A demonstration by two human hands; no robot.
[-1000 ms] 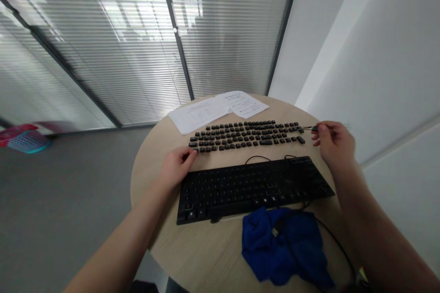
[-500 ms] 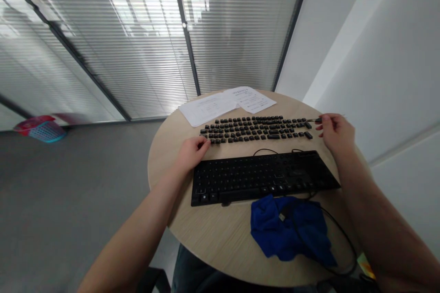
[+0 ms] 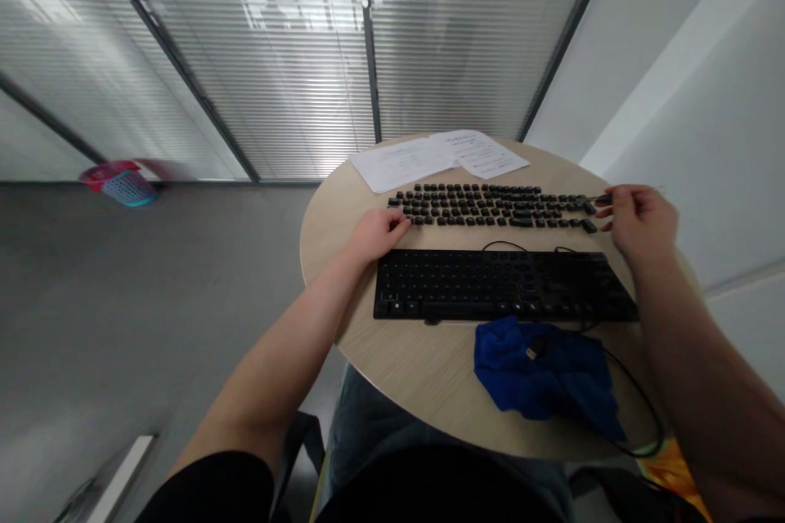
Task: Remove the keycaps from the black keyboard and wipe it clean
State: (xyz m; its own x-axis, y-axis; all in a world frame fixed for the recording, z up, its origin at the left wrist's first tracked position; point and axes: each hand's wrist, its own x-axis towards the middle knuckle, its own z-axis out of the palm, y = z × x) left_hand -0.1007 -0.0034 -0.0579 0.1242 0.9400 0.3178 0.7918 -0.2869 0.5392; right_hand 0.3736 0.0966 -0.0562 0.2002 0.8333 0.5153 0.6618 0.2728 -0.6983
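In your view, the round, wood-grain tabletop (image 3: 423, 380) has shifted up and right. Small black plastic keycaps (image 3: 521, 222) lie toward its far edge: likely light, stiff, slick; pinch opposite sides. Left hand (image 3: 377, 234): nearly closed, contents unclear. Right hand (image 3: 643, 222): pinching a small dark object (image 3: 604, 200).

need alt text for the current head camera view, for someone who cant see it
A person's left hand and right hand are at opposite ends of rows of loose black keycaps on a round table. A black keyboard lies nearer the person, then a crumpled blue cloth with a cable plug on top; printed papers lie beyond the keycaps.
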